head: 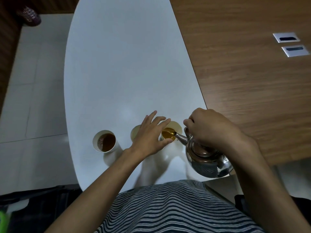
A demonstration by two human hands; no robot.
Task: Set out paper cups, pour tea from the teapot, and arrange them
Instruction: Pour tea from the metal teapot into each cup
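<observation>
Three white paper cups stand in a row on the white table (126, 73). The left cup (105, 143) holds dark tea with foam. My left hand (149, 135) largely covers the middle cup (135, 132), so its contents are hidden. This hand's fingers and thumb wrap the right cup (176, 127), which holds amber tea. My right hand (213, 128) grips the handle of a shiny steel teapot (207, 158), tilted left. Its spout sits over the right cup's rim, and tea runs into the cup.
A brown wooden desk (244, 73) adjoins the white table on the right, with two metal cable grommets (291, 44). Pale floor tiles lie to the left. My striped shirt fills the bottom of the view.
</observation>
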